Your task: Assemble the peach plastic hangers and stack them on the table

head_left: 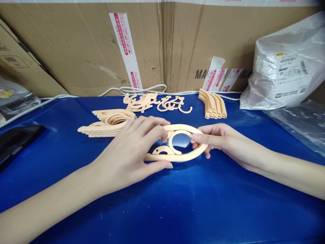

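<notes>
From the head view, both hands are meeting over the middle of the blue worktop [177, 203]. The left hand [137, 149] is closing around the left end of a peach plastic frame [188, 156], with its fingers draping over the top arc and its thumb pressing under the bottom one. The right hand [215, 139] is pinching the frame's pointed right tip between thumb and fingertips. The frame is sitting low, just above or on the worktop, with a curved hook piece showing inside its oval.

Just behind the left hand, a stack of matching frames [109, 123] is lying flat. Further back, loose hooks [157, 101] are tangling in a small heap, and a bundle of curved strips [213, 105] is resting to their right. A white cable [142, 89] is running along the foot of the cardboard box [88, 44]. A white plastic bag [286, 67] with a label is leaning at the right. At the left edge a dark flat object [15, 142] is lying, possibly a phone, though it's too cut off to tell.
</notes>
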A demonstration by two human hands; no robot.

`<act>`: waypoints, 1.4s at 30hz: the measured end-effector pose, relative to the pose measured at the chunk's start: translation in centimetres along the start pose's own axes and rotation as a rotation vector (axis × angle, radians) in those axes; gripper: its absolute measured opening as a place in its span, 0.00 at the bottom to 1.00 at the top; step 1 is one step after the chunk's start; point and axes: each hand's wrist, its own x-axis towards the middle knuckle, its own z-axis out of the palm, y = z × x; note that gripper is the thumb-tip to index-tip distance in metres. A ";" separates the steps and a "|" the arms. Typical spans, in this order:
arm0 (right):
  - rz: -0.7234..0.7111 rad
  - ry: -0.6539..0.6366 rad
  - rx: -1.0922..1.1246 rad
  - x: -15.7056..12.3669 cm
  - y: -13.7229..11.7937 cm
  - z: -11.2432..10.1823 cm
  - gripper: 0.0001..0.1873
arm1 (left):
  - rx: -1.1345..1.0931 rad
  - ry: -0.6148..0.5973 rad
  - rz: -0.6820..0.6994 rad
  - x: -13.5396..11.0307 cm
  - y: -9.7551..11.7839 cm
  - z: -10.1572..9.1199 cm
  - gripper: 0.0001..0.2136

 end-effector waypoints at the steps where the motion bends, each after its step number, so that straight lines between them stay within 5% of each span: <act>1: 0.004 0.003 -0.001 0.0 0.0 0.0 0.15 | 0.007 -0.004 0.006 0.0 0.0 0.0 0.15; 9: 0.011 0.007 -0.003 -0.2 -0.1 0.0 0.12 | 0.009 -0.022 -0.001 -0.1 0.5 -0.3 0.13; 20: -0.034 -0.017 -0.121 -0.5 -0.4 -0.2 0.11 | -0.007 0.027 -0.015 -0.4 0.9 0.4 0.26; 34: -0.059 -0.065 -0.120 -0.5 -0.7 0.0 0.10 | 0.092 -0.007 0.054 -0.5 1.6 -0.5 0.30; 42: -0.036 -0.060 -0.083 -0.5 -0.7 -0.2 0.12 | 0.072 0.021 0.031 -0.4 0.8 -0.6 0.18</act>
